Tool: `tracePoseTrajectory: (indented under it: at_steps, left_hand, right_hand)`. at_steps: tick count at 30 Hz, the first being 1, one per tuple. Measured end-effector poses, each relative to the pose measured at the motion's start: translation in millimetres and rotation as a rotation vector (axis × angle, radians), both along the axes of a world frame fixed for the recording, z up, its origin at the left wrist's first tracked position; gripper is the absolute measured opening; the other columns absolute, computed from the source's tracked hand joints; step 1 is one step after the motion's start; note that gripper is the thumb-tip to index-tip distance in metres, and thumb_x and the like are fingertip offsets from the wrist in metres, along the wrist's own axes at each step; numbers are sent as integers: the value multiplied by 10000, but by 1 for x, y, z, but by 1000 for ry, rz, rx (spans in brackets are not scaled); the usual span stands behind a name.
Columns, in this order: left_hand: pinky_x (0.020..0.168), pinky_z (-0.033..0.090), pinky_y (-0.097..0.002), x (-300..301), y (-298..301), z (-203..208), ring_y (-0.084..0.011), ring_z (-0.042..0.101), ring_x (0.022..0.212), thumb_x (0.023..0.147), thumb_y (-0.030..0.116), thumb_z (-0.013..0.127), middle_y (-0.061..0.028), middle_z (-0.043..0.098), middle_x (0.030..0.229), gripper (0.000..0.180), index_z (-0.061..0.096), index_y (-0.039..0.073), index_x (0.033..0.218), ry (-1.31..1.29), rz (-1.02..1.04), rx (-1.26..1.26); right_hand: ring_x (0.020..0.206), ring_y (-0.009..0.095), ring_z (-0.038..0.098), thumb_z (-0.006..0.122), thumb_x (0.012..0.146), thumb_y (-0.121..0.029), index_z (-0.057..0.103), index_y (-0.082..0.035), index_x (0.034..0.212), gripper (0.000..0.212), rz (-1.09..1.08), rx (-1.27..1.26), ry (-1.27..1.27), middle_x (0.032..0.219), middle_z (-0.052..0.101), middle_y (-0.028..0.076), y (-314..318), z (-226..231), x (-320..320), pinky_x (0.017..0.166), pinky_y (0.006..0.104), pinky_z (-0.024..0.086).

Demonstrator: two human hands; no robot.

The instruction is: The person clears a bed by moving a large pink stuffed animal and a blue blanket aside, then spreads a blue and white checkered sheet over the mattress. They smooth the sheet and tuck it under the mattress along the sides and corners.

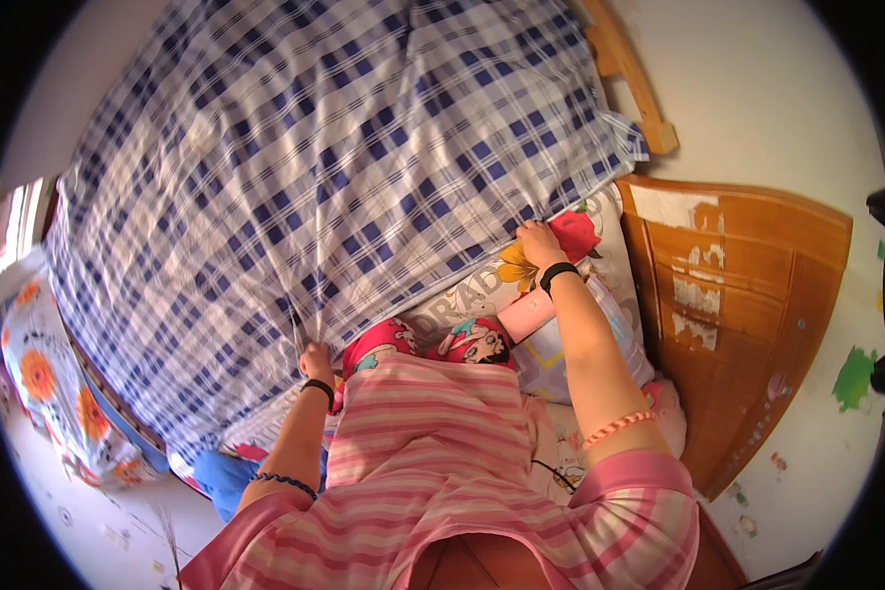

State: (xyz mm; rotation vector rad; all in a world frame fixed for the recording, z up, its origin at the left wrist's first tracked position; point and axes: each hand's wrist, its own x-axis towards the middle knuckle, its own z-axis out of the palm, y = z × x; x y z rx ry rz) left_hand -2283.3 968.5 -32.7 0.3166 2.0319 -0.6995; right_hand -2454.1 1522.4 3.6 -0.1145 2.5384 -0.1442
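A large blue-and-white checked bed sheet spreads over the bed ahead of me, with creases running toward my hands. My left hand is closed on its near edge, and the cloth bunches into a peak there. Farther right, my right hand pinches the same edge near the headboard end. Flowered bedding with a red rose print shows below that edge, beside my right hand. My knees, in red printed trousers, press on the bed between my arms.
A pink flat-sided object and a pale patterned pillow lie under my right forearm. The wooden headboard stands at the right, a wooden rail beyond it. Orange-flowered cloth and blue fabric are at the left.
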Motion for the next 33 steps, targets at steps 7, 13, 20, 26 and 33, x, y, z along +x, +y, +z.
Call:
tracePoseTrajectory:
  at_steps: [7, 13, 20, 26, 33]
  left_hand:
    - [510, 532, -433, -27, 24, 20, -244, 546, 1061, 816, 231, 632, -72, 527, 1093, 424, 487, 89, 1188, -110, 288, 42]
    - [779, 473, -367, -57, 66, 50, -258, 551, 1010, 808, 103, 541, -81, 536, 1059, 270, 508, 95, 1077, 261, 130, 526]
    - [715, 473, -410, -77, 56, 47, -405, 595, 853, 783, 9, 494, -229, 609, 859, 160, 577, 8, 919, 365, 833, 753]
    - [795, 455, -469, -80, 48, 74, -412, 563, 957, 736, -40, 462, -235, 605, 965, 303, 573, 20, 1011, 64, 591, 874]
    - [843, 457, -434, -77, 124, 68, -396, 546, 967, 794, 85, 590, -174, 569, 1066, 274, 588, 54, 1066, 105, 655, 1077]
  right_hand:
    - [1010, 268, 523, 536, 784, -118, 666, -94, 956, 217, 134, -162, 30, 1022, 570, 64, 30, 25, -3, 924, 393, 398]
    - [1009, 275, 498, 675, 681, -127, 599, -96, 832, 172, 22, 17, 139, 1002, 529, 68, 52, 34, -42, 830, 419, 449]
    - [1037, 296, 522, 481, 833, -70, 582, -79, 918, 132, 120, -94, -118, 1003, 555, 94, 89, 22, -67, 873, 412, 445]
    - [1029, 275, 579, 504, 831, -109, 694, -69, 878, 200, 284, 120, -116, 989, 644, 99, 87, 11, -59, 862, 380, 475]
    - [848, 283, 666, 505, 830, -106, 689, -61, 854, 191, 317, 229, -116, 896, 676, 123, 63, 4, -53, 706, 381, 540]
